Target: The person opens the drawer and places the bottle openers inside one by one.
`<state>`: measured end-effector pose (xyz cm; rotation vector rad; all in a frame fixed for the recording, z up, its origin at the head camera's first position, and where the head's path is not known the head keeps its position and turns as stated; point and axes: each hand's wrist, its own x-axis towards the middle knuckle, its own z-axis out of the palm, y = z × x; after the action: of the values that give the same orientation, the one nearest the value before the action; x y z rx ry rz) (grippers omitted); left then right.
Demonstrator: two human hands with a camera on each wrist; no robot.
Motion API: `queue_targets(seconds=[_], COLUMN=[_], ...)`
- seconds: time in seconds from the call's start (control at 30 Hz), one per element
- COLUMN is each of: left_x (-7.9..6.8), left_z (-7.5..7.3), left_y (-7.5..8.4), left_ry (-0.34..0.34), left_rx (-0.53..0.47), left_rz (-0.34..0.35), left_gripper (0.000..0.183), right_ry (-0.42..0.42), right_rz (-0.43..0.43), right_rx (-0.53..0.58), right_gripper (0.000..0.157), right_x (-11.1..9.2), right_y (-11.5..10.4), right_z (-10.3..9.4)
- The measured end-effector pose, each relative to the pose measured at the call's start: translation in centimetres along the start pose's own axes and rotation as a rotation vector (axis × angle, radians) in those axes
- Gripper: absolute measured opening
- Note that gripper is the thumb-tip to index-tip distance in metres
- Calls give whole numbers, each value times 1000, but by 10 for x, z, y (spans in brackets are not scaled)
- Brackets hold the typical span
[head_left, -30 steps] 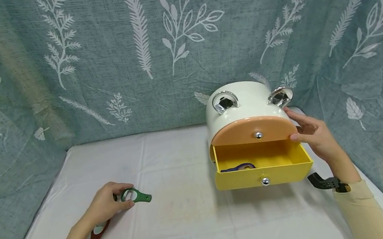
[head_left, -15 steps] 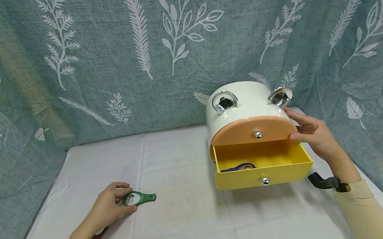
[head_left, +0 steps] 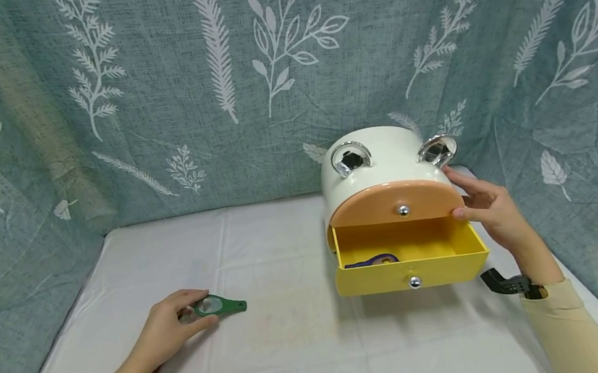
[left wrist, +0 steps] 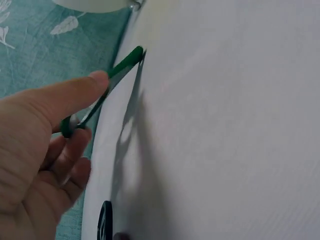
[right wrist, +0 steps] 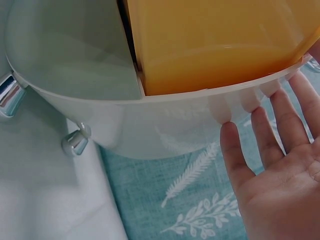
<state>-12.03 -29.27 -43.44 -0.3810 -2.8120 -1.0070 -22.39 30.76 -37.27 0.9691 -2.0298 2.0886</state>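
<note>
My left hand [head_left: 166,327] is half closed and pinches the green bottle opener [head_left: 230,306] between thumb and fingers, nearer to the left edge of the desk [head_left: 298,361] than the right. My right hand [head_left: 495,215], fingers almost straight, touches the white cabinet [head_left: 386,163] near the far right corner.

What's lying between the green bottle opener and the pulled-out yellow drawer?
Nothing but white tablecloth shows between the green bottle opener, held in the left hand, and the yellow drawer. The head view shows this.
</note>
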Motion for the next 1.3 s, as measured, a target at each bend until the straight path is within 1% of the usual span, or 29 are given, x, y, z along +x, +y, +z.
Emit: queue_targets(seconds=[0.1, 0.23, 0.37, 0.43, 0.5, 0.63, 0.67, 0.73, 0.83, 0.9, 0.97, 1.07, 1.2, 1.27, 1.3], left_x=[-2, -4, -3, -1, 0, 3, 4, 11, 24, 34, 43, 53, 64, 68, 72], left_z=[5, 9, 11, 11, 8, 0, 0, 3, 17, 27, 38, 49, 56, 59, 62], left_y=[3, 8, 18, 29, 48, 94, 103, 116, 127, 135, 145, 168, 202, 215, 218], left_ry=[92, 232, 345, 385, 397, 385, 385, 399, 419, 417, 400, 380, 373, 372, 371], left_rx=[2, 0, -39, -83, -175, -385, -437, -507, -592, -625, -644, -639, -601, -584, -579], left_rz=[60, 134, 154, 159, 162, 170, 172, 195, 279, 349, 396, 410, 407, 415, 418], left_gripper=[53, 50, 51, 52, 51, 48, 48, 49, 54, 56, 57, 53, 46, 43, 42], right_ry=[4, 10, 13, 12, 9, 6, 8, 11, 16, 17, 20, 20, 19, 22, 21], right_rz=[-1, 4, 12, 14, 14, 15, 15, 13, 7, 0, -2, -3, -1, -4, -7], right_rx=[1, 7, 7, 12, 12, 7, 2, -1, -3, 7, 14, 24, 17, 16, 19], right_gripper=[63, 63, 62, 62, 62, 63, 63, 63, 63, 63, 63, 63, 63, 64, 64], right_x=[0, 0, 0, 0, 0, 0, 0, -1, -1, -1, -1, -1, 0, -1, -1], right_y=[0, -1, -1, 0, 0, 1, 1, 1, 0, 0, 0, 1, 4, 5, 6], right_z=[0, 1, 3, 4, 4, 4, 3, 2, 0, -1, -1, -1, -1, -2, -2])
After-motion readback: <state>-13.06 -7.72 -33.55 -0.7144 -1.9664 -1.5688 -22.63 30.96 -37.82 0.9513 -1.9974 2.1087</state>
